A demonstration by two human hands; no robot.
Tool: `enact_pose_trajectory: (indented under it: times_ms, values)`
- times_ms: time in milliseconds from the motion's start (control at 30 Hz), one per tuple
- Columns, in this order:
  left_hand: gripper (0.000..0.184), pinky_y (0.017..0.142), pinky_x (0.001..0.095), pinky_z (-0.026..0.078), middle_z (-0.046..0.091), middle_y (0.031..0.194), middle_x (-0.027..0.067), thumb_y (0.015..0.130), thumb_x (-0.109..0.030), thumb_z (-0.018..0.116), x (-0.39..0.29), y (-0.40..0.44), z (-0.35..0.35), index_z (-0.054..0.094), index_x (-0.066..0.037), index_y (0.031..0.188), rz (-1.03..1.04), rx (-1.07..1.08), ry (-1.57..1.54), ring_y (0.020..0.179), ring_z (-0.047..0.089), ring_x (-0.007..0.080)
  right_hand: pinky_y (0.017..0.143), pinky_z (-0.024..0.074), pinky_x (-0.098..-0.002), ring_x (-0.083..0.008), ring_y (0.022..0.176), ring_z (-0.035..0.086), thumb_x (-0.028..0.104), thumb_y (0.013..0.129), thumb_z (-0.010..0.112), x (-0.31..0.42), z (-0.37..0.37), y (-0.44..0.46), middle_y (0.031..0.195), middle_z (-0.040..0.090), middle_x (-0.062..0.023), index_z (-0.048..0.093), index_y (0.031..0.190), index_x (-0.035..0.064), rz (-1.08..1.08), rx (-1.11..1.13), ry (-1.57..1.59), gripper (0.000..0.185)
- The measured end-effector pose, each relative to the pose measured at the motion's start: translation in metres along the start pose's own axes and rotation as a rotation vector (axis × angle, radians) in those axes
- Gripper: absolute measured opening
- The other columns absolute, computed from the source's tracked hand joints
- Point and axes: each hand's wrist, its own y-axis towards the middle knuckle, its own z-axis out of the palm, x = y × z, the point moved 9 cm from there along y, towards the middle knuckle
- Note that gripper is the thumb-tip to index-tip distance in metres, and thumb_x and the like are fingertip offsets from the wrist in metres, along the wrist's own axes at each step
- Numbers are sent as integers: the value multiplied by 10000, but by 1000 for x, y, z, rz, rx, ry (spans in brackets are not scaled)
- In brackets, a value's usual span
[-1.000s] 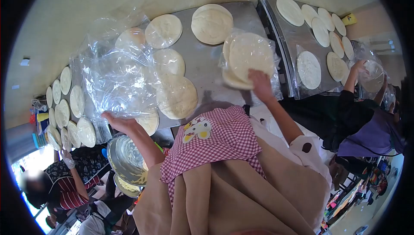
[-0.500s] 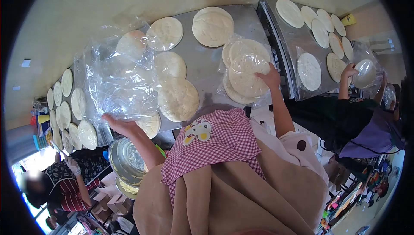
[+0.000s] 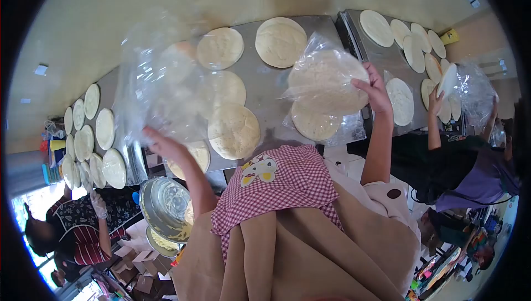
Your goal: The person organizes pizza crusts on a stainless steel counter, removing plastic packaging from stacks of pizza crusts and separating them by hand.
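My left hand (image 3: pixel 165 143) is closed on the lower edge of a large clear plastic bag (image 3: pixel 160 91), which is blurred and hangs over part of the metal table (image 3: pixel 265 93). Round flatbreads show through it. My right hand (image 3: pixel 377 92) pinches the right edge of a bagged flatbread (image 3: pixel 329 80) and holds it raised and tilted. Another flatbread (image 3: pixel 315 123), also in clear plastic, lies on the table beneath it. Between my hands sit a flatbread (image 3: pixel 234 131) with a dimpled top and a larger flatbread (image 3: pixel 280 42) near the wall.
A second metal table (image 3: pixel 376 60) on the right bears several flatbreads, where a co-worker's hand (image 3: pixel 436 102) holds one near a plastic bag. At left are more flatbreads (image 3: pixel 105 128), a metal bowl (image 3: pixel 166 201) and another co-worker's gloved hand (image 3: pixel 98 206).
My right hand has lifted the bagged flatbread off the pile, up and to the right. My left hand has shifted slightly right, with the plastic bag swinging. The right co-worker's flatbread is tilted up.
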Motion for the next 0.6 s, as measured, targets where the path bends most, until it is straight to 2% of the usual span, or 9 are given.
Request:
enact_pose_trajectory:
  times_ms: [33, 100, 167, 233, 333, 433, 467, 567, 600]
  values:
    - [643, 895, 342, 402, 480, 1229, 180, 879, -467, 500, -13, -20, 13, 479, 98, 1184, -66, 33, 76, 1034, 517, 236, 783, 444, -251, -122, 882, 558, 31, 747, 669, 9, 9, 1, 973, 584, -34, 476, 1091, 64, 9, -34, 127, 396]
    - [666, 962, 343, 344, 468, 1246, 198, 911, -466, 436, 14, -27, 46, 402, 106, 1251, 43, 292, 95, 1096, 476, 255, 836, 448, -268, -142, 931, 568, 12, 754, 657, 19, 44, 4, 1033, 586, -54, 451, 1158, 54, 28, -92, 383, 455]
    - [625, 1012, 336, 293, 423, 1306, 179, 930, -433, 410, 36, -58, 81, 379, 79, 1287, -151, 491, -142, 1192, 408, 242, 872, 450, -301, -178, 995, 562, 1, 762, 645, -4, 85, 12, 1121, 561, -97, 392, 1228, 36, 92, -50, 530, 532]
    - [631, 1053, 333, 239, 357, 1370, 145, 940, -456, 355, 64, -81, 109, 314, 26, 1345, -312, 650, -393, 1262, 338, 233, 843, 460, -292, -178, 975, 566, 33, 761, 666, -26, 127, 10, 1098, 565, -96, 387, 1219, 27, 143, -82, 514, 536]
    - [691, 1045, 352, 282, 374, 1358, 125, 921, -515, 335, 38, -104, 103, 235, -7, 1378, -424, 648, -695, 1255, 357, 237, 790, 474, -273, -159, 907, 581, 64, 770, 674, -48, 160, -2, 1027, 577, -105, 390, 1144, 19, 142, -147, 413, 472]
    - [666, 1082, 347, 197, 244, 1437, 97, 940, -499, 272, 68, -94, 95, 175, -27, 1400, -470, 879, -856, 1316, 248, 222, 751, 483, -265, -146, 848, 590, 70, 777, 673, -54, 177, -17, 967, 587, -108, 386, 1075, 27, 142, -154, 404, 416]
    - [629, 1037, 357, 290, 353, 1373, 127, 933, -446, 386, 63, -96, 85, 267, -4, 1364, -437, 790, -820, 1241, 372, 232, 727, 485, -256, -133, 813, 591, 77, 774, 680, -55, 180, -19, 937, 596, -104, 379, 1052, 37, 121, -147, 377, 412]
    - [602, 964, 360, 391, 447, 1277, 143, 901, -379, 506, 42, -104, 80, 301, -3, 1323, -122, 963, -185, 1144, 475, 254, 699, 481, -277, -158, 800, 595, 125, 772, 694, -56, 185, -17, 927, 599, -105, 396, 1053, 27, 77, -41, 200, 421]
    - [575, 933, 357, 417, 465, 1251, 146, 893, -346, 529, 48, -101, 78, 323, -1, 1305, -245, 897, -292, 1112, 498, 252, 703, 474, -292, -172, 801, 589, 142, 765, 696, -48, 184, -15, 923, 597, -101, 415, 1047, 26, 46, 33, -20, 415]
